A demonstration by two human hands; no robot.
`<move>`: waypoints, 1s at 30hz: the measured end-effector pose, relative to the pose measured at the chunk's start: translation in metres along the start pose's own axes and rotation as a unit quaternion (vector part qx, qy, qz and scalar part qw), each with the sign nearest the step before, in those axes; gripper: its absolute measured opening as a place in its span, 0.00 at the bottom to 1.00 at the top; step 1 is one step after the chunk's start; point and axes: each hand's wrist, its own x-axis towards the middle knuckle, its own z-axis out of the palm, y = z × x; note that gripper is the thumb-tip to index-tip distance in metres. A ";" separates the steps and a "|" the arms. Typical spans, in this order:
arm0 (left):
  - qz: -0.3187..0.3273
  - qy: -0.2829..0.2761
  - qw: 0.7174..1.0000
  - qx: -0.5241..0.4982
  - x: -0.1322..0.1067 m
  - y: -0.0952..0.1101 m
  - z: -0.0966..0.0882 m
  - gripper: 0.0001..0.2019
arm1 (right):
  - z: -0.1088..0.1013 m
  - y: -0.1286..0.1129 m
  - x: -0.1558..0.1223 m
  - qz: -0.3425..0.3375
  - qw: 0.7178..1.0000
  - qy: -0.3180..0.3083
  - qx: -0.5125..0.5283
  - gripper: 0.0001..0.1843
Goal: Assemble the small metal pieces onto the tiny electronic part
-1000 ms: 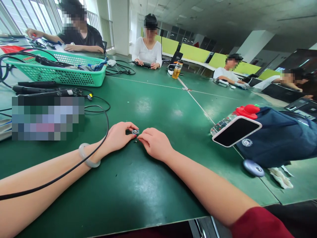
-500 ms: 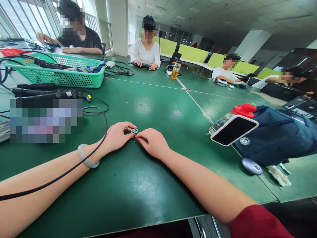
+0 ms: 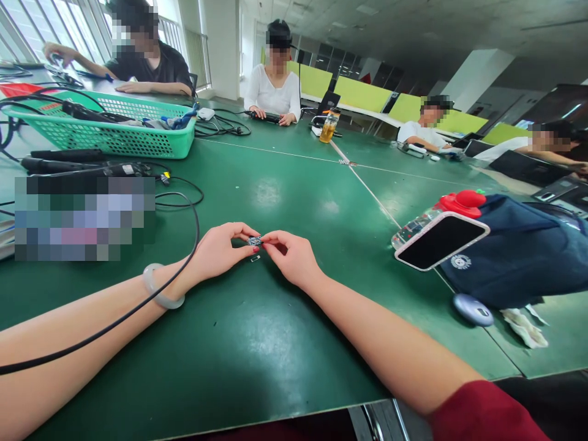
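Note:
Both of my hands meet at the middle of the green table [image 3: 285,343]. My left hand [image 3: 219,251] and my right hand [image 3: 293,257] pinch a small dark circuit board [image 3: 254,241] between their fingertips, one from each side, just above the surface. A tiny silver part [image 3: 255,258] lies on the table right below the board. A pale bangle [image 3: 158,288] sits on my left wrist, and a black cable [image 3: 184,269] crosses that forearm.
A green basket [image 3: 105,131] of cables stands far left, with black tools in front. At right, a phone [image 3: 441,241] leans on a navy bag [image 3: 519,257] by a red-capped bottle [image 3: 459,202]; a small mouse-like object [image 3: 473,309] lies near. Several people sit around the far edges.
My right hand's fingers have lifted off the table and closed on the small board from the right. The tiny silver part now lies uncovered beneath it.

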 end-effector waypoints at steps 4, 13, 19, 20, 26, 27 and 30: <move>0.000 0.001 1.000 0.004 0.000 0.000 0.000 0.13 | 0.000 -0.001 0.000 -0.003 1.000 -0.007 -0.004 0.07; 0.002 -0.037 0.996 -0.079 0.000 -0.001 0.000 0.14 | -0.002 -0.002 -0.002 -0.035 0.998 0.000 -0.054 0.05; -0.059 -0.017 0.988 -0.140 0.004 -0.006 0.002 0.17 | -0.002 -0.002 -0.001 -0.009 0.995 -0.015 -0.099 0.08; -0.066 -0.008 0.987 -0.144 0.004 -0.006 0.003 0.18 | -0.001 -0.001 -0.001 -0.015 0.993 -0.033 -0.114 0.08; -0.073 -0.005 0.988 -0.139 0.005 -0.009 0.005 0.18 | 0.003 0.002 0.000 -0.079 0.971 -0.129 -0.184 0.05; -0.070 -0.005 0.988 -0.135 0.005 -0.010 0.005 0.18 | 0.003 0.002 -0.001 -0.081 0.970 -0.131 -0.187 0.05; -0.065 -0.006 0.990 -0.128 0.005 -0.011 0.005 0.18 | 0.003 0.001 -0.002 -0.091 0.968 -0.135 -0.191 0.06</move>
